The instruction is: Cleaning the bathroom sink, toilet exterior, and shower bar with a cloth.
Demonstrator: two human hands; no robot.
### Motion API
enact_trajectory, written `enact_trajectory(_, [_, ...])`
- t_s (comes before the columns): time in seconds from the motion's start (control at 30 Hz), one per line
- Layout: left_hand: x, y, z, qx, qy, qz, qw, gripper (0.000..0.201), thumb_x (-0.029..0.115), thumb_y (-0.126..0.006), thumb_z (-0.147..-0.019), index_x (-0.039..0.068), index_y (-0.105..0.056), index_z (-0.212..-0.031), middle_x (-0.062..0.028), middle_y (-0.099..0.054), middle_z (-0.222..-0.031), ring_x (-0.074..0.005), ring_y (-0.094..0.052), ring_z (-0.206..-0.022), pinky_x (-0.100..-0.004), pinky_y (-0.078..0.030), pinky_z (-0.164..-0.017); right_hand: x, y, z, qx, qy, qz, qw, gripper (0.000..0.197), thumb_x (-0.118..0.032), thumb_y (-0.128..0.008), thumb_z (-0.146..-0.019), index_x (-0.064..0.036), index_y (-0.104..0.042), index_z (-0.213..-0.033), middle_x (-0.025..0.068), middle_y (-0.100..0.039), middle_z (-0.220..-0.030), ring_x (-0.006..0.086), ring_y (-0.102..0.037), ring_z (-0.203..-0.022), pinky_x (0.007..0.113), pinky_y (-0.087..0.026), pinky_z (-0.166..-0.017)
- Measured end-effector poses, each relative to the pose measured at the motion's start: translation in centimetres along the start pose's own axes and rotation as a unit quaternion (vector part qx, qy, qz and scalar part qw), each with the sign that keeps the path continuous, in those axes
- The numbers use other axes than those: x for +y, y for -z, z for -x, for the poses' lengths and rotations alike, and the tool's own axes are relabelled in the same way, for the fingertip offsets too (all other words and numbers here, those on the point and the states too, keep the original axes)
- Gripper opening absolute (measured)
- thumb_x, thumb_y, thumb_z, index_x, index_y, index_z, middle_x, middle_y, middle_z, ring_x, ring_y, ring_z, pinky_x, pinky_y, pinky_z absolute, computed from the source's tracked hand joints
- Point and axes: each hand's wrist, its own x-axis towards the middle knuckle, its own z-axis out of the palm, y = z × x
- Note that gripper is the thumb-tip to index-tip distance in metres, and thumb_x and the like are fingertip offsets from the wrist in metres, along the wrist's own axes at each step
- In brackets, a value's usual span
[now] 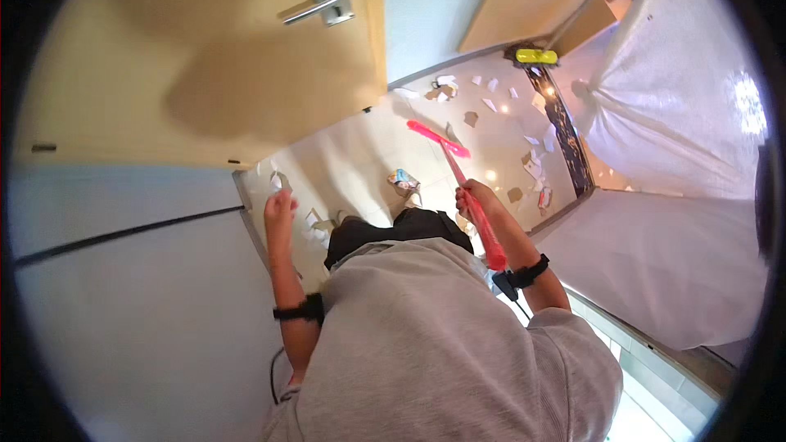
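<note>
In my right hand (477,199) is a bright pink T-shaped tool (455,165) that looks like a squeegee. My fingers are wrapped round its long handle. The narrow crosspiece points forward, above the floor, and the thick handle end reaches back beside my forearm. On the left, my left hand (281,206) is raised near the wall with its fingers curled in, and nothing shows in it. Scraps of white and brown paper or card (532,165) are scattered over the pale floor (372,147), some close to my feet.
A wooden door (270,49) with a metal handle (315,8) stands at the front left. At the far right, a yellow-headed mop or broom (536,56) leans near a dark patterned floor strip (563,127). A translucent white sheet (655,90) hangs on the right.
</note>
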Motion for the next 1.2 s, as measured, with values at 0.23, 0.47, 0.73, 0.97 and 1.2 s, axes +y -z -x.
enact_trajectory(0.23, [7.1,-24.4,-8.2,-0.344,0.316,0.190,0.864,0.029,0.036,-0.051,-0.093,0.010,-0.053,-0.106,-0.0064,-0.056,-0.094,-0.0268,-0.062,-0.089,-0.0378,-0.052,-0.079,-7.6,-2.5,-5.5,0.024,0.156,0.027,0.987,0.019,-0.019,-0.050,-0.090,-0.0012,-0.048,-0.097,0.0071,-0.053,-0.073,0.0194,-0.055,-0.062,0.031,-0.051,-0.060])
enact_trajectory(0.47, [13.7,-37.8,-4.0,-0.400,0.498,0.293,0.711,0.025,0.030,-0.049,-0.095,0.007,-0.048,-0.085,-0.0059,-0.050,-0.070,-0.0188,-0.058,-0.064,-0.0297,-0.053,-0.056,-14.4,-2.4,-16.0,0.095,0.184,0.183,0.961,0.033,-0.027,-0.052,-0.086,0.0052,-0.057,-0.089,0.0115,-0.059,-0.074,0.0228,-0.058,-0.060,0.040,-0.049,-0.053])
enact_trajectory(0.73, [10.3,-37.7,-7.5,-0.269,0.635,0.334,0.643,0.019,0.020,-0.052,-0.095,0.008,-0.047,-0.081,-0.0012,-0.047,-0.066,-0.0099,-0.048,-0.053,-0.0212,-0.045,-0.044,-13.3,-3.7,-21.5,0.156,0.094,0.287,0.940,0.029,-0.021,-0.050,-0.088,0.0065,-0.057,-0.090,0.0127,-0.060,-0.069,0.0239,-0.060,-0.059,0.037,-0.046,-0.048])
enact_trajectory(0.97, [22.4,-41.1,-4.7,-0.341,0.623,0.301,0.636,0.013,0.017,-0.051,-0.096,0.009,-0.045,-0.088,-0.0016,-0.046,-0.070,-0.0090,-0.049,-0.059,-0.0191,-0.047,-0.049,-21.9,-3.4,-17.6,0.174,0.045,0.412,0.893,0.028,-0.019,-0.052,-0.083,0.0032,-0.062,-0.069,0.0137,-0.062,-0.062,0.0272,-0.059,-0.051,0.040,-0.049,-0.049])
enact_trajectory(1.2, [25.0,-45.1,-3.9,-0.374,0.590,0.324,0.638,0.012,0.015,-0.052,-0.095,0.006,-0.047,-0.088,0.0008,-0.044,-0.065,-0.0053,-0.043,-0.050,-0.0178,-0.040,-0.043,-26.4,-0.5,-17.4,0.187,0.121,0.132,0.966,0.027,-0.013,-0.054,-0.082,0.0054,-0.060,-0.064,0.0133,-0.058,-0.055,0.0266,-0.059,-0.047,0.040,-0.046,-0.044])
